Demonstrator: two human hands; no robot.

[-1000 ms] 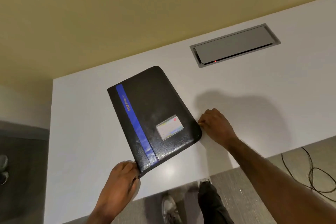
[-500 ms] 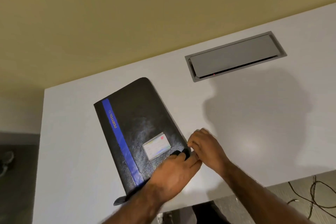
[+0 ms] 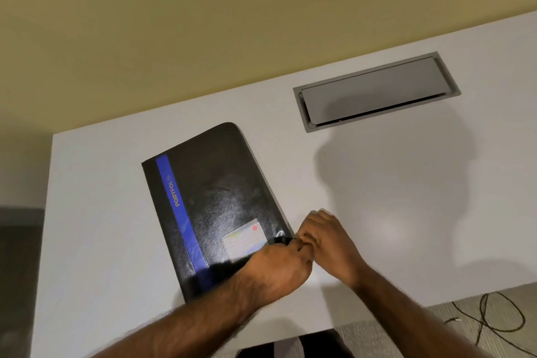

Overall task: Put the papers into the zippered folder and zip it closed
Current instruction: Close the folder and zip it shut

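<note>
A black zippered folder (image 3: pixel 212 197) with a blue stripe and a small card on its cover lies closed and slanted on the white table (image 3: pixel 101 227). My left hand (image 3: pixel 279 267) rests over the folder's near right corner, fingers curled and pinching at its edge. My right hand (image 3: pixel 328 238) is just right of that corner, fingertips pressed together against the left hand's fingers. What they pinch is too small to make out; it sits where the zipper runs. No papers are visible.
A grey hinged cable hatch (image 3: pixel 374 90) is set into the table at the back right. A yellow wall rises behind. Black cables (image 3: pixel 494 320) lie on the floor below the table's near edge at the right.
My left hand left the folder's near left corner and crossed over to its near right corner, meeting my right hand there. The folder looks shifted slightly left and nearer in view.
</note>
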